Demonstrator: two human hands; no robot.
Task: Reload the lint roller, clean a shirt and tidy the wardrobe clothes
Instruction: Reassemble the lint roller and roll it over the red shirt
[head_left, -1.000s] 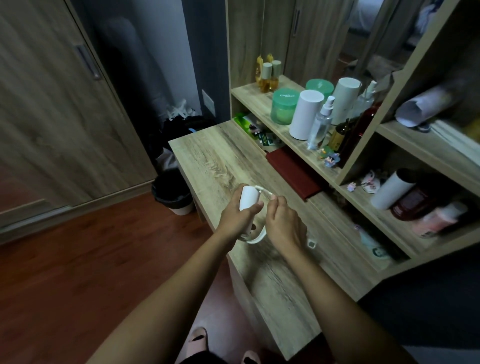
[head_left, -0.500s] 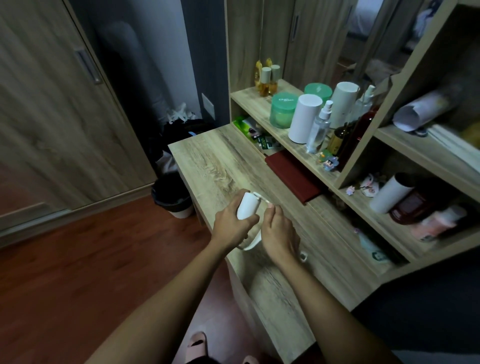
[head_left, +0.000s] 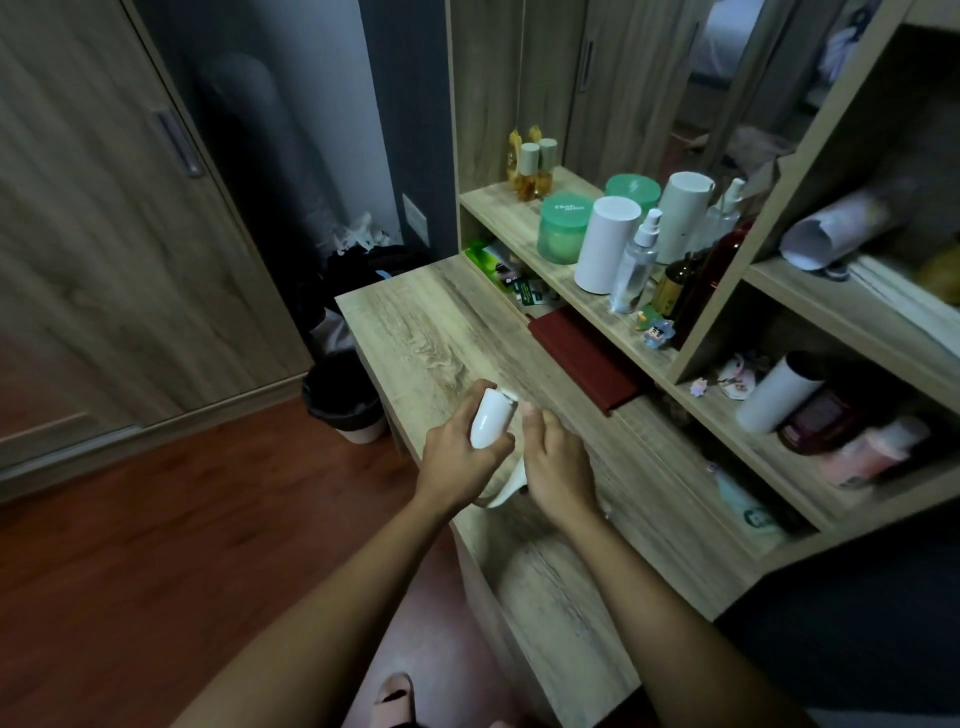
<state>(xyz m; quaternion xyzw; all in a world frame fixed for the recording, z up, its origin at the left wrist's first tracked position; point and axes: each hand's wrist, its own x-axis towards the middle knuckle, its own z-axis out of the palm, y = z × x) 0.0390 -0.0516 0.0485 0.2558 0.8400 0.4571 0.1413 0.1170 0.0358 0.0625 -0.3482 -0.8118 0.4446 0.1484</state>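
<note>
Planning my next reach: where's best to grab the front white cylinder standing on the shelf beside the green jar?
I'd grip round the upper half of the white cylinder, coming from the desk side. It stands upright with its front bare, while the green jar and spray bottle crowd its two sides.

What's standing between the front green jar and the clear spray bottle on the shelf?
A white cylinder stands between the green jar and the spray bottle, in the head view.
</note>
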